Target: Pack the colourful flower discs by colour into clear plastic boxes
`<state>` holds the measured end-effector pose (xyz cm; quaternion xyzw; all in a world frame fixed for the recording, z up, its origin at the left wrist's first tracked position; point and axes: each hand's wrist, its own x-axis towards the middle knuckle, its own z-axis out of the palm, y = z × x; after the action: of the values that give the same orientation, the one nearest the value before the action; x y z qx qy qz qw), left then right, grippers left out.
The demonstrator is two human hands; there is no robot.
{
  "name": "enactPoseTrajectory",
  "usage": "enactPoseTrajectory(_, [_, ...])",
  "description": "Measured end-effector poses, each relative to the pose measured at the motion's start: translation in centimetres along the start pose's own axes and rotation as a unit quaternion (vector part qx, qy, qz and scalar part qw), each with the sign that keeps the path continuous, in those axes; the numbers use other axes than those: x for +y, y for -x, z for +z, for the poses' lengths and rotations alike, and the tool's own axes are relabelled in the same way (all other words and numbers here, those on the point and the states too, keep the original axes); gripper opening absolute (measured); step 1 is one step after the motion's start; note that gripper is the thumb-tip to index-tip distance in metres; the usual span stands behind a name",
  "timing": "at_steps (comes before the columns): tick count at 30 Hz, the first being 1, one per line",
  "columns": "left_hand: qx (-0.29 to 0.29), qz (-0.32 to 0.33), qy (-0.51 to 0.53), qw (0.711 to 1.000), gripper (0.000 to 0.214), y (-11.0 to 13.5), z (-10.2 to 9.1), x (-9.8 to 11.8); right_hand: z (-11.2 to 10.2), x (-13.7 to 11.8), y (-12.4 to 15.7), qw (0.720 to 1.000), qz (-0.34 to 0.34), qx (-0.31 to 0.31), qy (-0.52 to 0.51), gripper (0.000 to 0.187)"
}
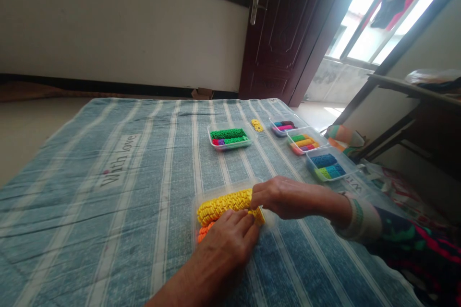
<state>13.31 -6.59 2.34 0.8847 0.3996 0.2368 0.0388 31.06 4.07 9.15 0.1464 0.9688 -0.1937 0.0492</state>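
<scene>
A clear plastic box [195, 201] stands near the front of the bed-like surface, holding a long row of small yellow plastic pieces [221, 205] and an orange row [203, 233] partly covered by my hand. My left hand [230, 236] lies over the box from the front, its fingers bent together on the yellow pieces near the right end. From the right, my right hand [275, 197] pinches the right end of the yellow row. The fingertips of both hands are close together there, and exactly which pieces they grip is hidden.
Another clear box [230, 146] with green, red and purple rows stands farther back. Beside it lie loose yellow flower-shaped discs [257, 125]. Boxes with pink-blue [284, 127], multicoloured [305, 143] and blue-green rows [327, 167] line the right edge. A striped blue cloth [144, 211] covers the surface.
</scene>
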Motion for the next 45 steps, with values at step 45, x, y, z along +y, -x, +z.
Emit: enactPoseTrajectory(45, [0.068, -0.007, -0.074, 0.995, 0.017, 5.7, -2.9, -2.0, 3.3, -0.8, 0.9, 0.993, 0.040, 0.110, -0.004, 0.016])
